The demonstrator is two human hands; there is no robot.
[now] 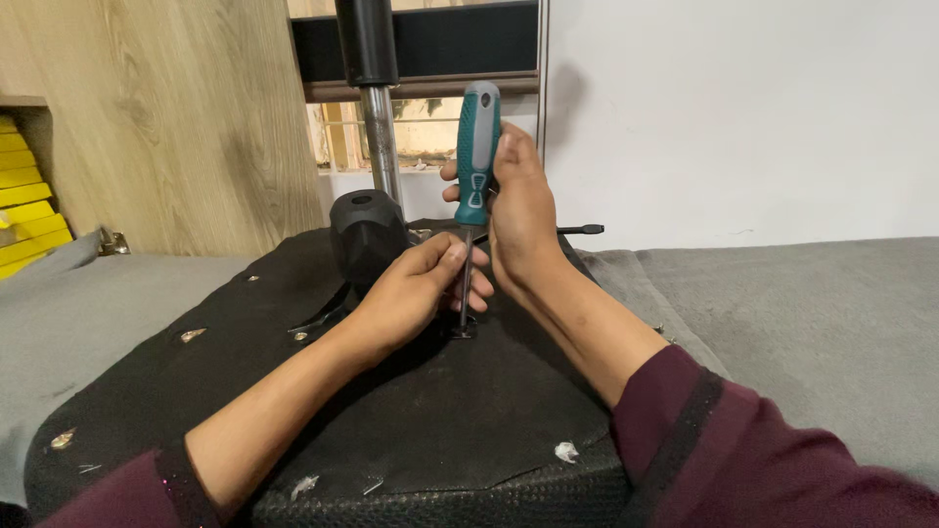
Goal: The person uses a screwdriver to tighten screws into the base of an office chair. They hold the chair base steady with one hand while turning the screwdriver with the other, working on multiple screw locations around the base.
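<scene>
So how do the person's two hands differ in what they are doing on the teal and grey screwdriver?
The right hand wraps the teal and grey screwdriver high, at its plastic handle, while the left hand pinches low on the thin metal shaft. The right hand stands upright; the left hand reaches in flatter over the black upturned seat base. Both touch the same upright tool.

Screwdriver [476, 156] stands upright on the seat underside [430, 420], right hand [518, 210] on its handle, left hand [416, 293] at the shaft, gas cylinder [370, 88] behind-left.
</scene>
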